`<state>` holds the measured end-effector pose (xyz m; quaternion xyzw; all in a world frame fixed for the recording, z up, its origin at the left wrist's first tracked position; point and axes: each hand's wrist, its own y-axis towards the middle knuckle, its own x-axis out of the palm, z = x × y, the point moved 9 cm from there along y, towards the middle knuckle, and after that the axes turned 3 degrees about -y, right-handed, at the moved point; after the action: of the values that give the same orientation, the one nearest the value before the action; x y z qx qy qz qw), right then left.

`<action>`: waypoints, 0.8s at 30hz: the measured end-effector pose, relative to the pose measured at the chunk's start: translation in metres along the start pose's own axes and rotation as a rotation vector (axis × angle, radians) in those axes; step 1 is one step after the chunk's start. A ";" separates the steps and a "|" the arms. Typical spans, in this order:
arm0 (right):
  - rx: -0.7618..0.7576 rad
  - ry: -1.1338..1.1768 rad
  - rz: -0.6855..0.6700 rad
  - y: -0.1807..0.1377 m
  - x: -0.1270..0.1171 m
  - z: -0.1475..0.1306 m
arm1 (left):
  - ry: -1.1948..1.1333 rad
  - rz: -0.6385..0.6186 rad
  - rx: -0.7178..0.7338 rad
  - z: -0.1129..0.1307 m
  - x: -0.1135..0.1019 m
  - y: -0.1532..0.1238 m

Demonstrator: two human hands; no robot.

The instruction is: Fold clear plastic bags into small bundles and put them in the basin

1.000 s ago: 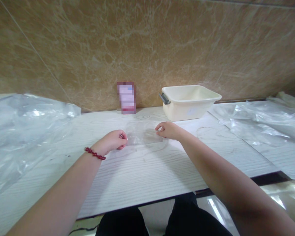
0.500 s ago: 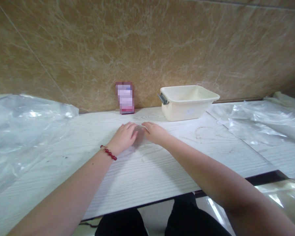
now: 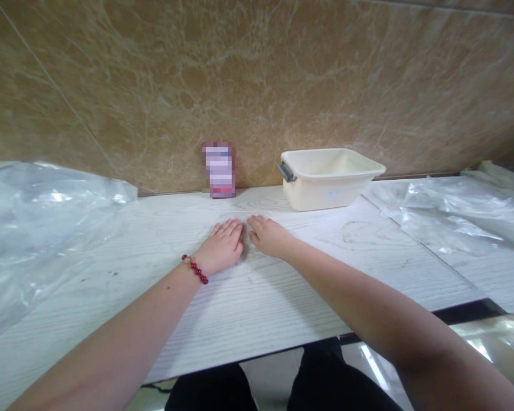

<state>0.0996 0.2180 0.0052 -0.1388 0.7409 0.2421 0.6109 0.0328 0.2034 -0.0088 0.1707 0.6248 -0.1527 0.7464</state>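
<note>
My left hand [image 3: 223, 246], with a red bead bracelet on its wrist, lies flat on the white wood-grain table [image 3: 248, 297], fingers stretched forward. Right beside it, my right hand [image 3: 269, 235] also lies flat with fingers extended. The two hands almost touch at the table's middle. A small clear plastic bag that was between them is now pressed under the palms and hardly shows.
A cream plastic tub [image 3: 329, 177] with a grey handle stands at the back against the marble wall. A small red-and-white card [image 3: 218, 169] leans on the wall left of it. Crumpled clear plastic sheeting lies at the far left [image 3: 38, 228] and far right [image 3: 462, 211].
My hands, which held a clear bag stretched apart by its ends, came together at the middle and now press flat on the table over it.
</note>
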 end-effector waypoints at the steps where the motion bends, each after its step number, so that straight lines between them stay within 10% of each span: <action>1: 0.000 -0.005 -0.002 0.000 0.000 0.000 | 0.002 -0.004 -0.001 0.001 0.001 0.000; 8: 0.002 -0.028 -0.023 -0.002 0.001 -0.001 | -0.222 0.176 -0.253 -0.027 -0.024 -0.006; 14: -0.019 -0.023 -0.056 -0.003 0.003 -0.002 | -0.952 0.432 -0.643 -0.085 -0.030 -0.019; 24: -0.053 -0.050 -0.093 -0.005 0.005 -0.006 | -1.618 0.594 -0.696 -0.088 -0.016 -0.017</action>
<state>0.0961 0.2115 0.0006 -0.1833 0.7113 0.2365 0.6360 -0.0545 0.2275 -0.0083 -0.0686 -0.1444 0.1681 0.9727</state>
